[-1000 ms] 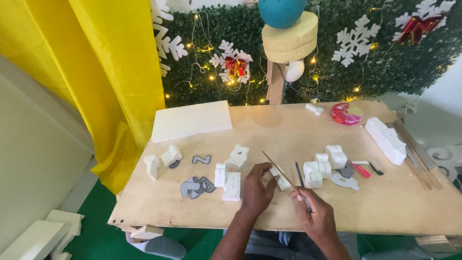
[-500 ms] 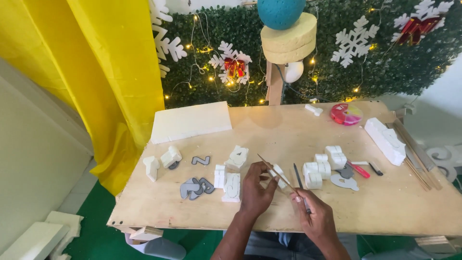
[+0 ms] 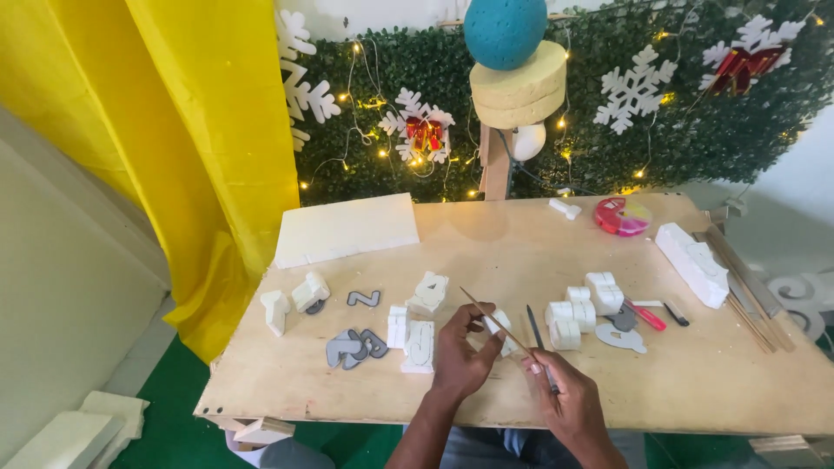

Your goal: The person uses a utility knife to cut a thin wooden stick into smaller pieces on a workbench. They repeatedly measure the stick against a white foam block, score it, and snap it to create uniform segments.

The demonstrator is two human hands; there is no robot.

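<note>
My left hand grips a small white foam piece just above the plywood table, near its front edge. My right hand holds a thin wooden stick whose far end slants up to the left across the foam piece. A dark pen-like tool lies beside my right fingers. White foam letters and grey card shapes lie left of my left hand.
More foam blocks, a red-handled cutter and a grey cutout lie to the right. A long foam block and wooden sticks sit at the right edge. A foam sheet lies at back left, a pink tape roll at back.
My hands have stayed at the table's front edge. The stick's far end has shifted slightly left and lower across the foam piece.
</note>
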